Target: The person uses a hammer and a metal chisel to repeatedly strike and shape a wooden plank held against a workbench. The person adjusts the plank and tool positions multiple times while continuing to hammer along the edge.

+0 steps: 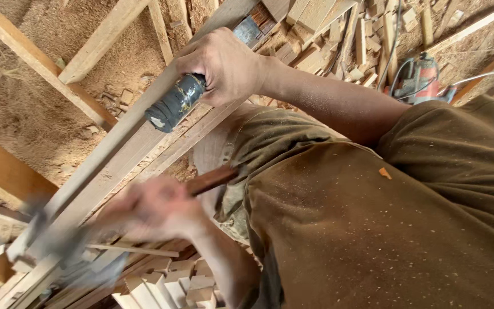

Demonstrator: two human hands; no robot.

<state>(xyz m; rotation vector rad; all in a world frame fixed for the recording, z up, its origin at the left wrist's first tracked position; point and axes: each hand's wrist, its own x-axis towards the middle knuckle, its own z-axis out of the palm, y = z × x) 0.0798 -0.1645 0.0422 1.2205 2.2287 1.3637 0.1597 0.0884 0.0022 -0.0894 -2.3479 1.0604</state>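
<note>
No packages, signs or screens, possibly none among blurred offcuts

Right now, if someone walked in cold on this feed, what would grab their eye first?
The right hand at top centre, clenched round a dark cylindrical tool handle set against a long timber plank. Below it, at lower left, the left hand is a motion blur gripping a reddish-brown wooden handle. Offcuts and sawdust lie all round, with an orange power tool at upper right.
</note>
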